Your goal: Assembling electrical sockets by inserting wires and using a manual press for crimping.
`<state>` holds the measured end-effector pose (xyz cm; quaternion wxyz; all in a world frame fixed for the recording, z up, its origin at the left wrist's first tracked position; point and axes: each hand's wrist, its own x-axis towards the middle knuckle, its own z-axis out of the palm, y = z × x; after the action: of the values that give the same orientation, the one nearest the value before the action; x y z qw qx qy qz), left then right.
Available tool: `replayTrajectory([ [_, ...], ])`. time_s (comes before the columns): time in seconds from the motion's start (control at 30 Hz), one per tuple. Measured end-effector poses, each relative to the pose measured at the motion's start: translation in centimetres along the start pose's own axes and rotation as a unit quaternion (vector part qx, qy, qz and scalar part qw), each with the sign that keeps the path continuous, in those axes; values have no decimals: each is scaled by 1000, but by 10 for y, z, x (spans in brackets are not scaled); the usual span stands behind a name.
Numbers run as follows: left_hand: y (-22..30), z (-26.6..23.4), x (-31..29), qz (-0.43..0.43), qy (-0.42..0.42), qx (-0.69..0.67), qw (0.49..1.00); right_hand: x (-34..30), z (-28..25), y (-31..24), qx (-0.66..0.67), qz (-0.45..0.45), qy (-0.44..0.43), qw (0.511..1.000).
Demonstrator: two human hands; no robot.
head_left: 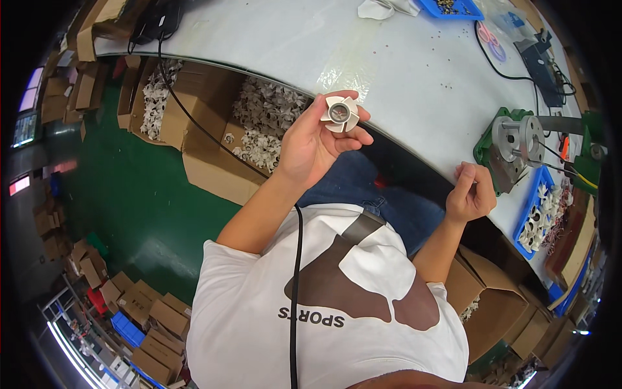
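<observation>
My left hand (310, 144) is raised in front of the table's near edge, its fingers and thumb closed around a small white fan wheel (349, 121). The wheel has several curved blades and a dark round hub, which faces up. Near the right part of the table edge, my right hand (473, 194) is curled with thumb and fingers pressed together. Anything inside it is too hidden to make out. Just beyond that hand stands a green and metal bench press (510, 139); the hand is apart from the fan wheel.
On the white table (259, 39), a blue tray (523, 227) of white fan wheels lies at right. Another blue tray (476, 14), scissors (495, 47) and a black cable are farther back. Cardboard boxes (210, 165) of white parts stand at left below the edge.
</observation>
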<state>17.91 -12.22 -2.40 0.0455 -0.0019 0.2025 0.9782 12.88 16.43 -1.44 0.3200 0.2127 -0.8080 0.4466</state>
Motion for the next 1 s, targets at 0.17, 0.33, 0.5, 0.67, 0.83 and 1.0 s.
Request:
replayTrajectory([
  [0.17,-4,-38,-16,27,73,-29,997,0,1,0,-6,1,1,1000],
  [0.33,-7,-61,-24,55,343,-97,933,1,4,-2,-14,-5,-6,1000],
  [0.5,-7,-109,-19,104,434,-84,891,2,5,-4,-41,-19,-23,999],
  [0.67,6,-166,-5,151,437,-74,883,4,6,-4,-55,-27,-28,998],
  [0.83,-9,-175,-9,126,418,-18,900,4,8,-5,-71,-35,-32,996],
  [1.0,-17,-127,-16,47,370,181,910,4,6,-3,-95,-40,-44,994],
])
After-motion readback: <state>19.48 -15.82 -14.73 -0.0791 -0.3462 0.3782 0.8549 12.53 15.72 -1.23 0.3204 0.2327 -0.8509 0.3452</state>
